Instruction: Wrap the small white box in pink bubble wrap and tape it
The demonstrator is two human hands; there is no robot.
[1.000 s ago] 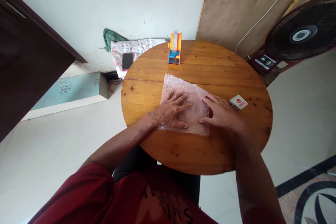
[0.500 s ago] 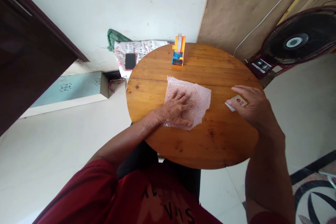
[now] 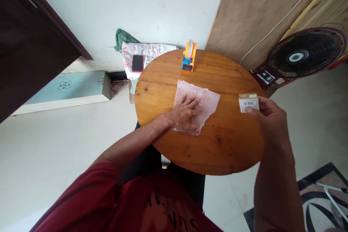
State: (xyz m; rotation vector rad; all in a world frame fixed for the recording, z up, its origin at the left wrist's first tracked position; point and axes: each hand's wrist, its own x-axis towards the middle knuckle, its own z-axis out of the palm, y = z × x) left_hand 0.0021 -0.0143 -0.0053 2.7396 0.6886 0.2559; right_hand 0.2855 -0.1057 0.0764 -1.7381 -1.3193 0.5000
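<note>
My left hand (image 3: 185, 114) lies flat with its fingers spread on a sheet of bubble wrap (image 3: 209, 98), pressing it to the round wooden table (image 3: 233, 141). Over the table's right side, my right hand (image 3: 272, 117) grips a small white box (image 3: 248, 103) between thumb and fingers. A barcode shows on the box's near face, and its top looks pale brown. The fingers behind the box are partly hidden.
An orange and blue tape dispenser (image 3: 189, 56) stands at the table's back edge. Beyond the back left edge, a phone (image 3: 137, 63) lies on a printed white sack (image 3: 127, 52). A fan (image 3: 299, 57) stands to the right of the table.
My right hand has closed on the small box and lifted it off the table, turning its barcode side toward me. My left hand stays on the bubble wrap. The view has shifted slightly.
</note>
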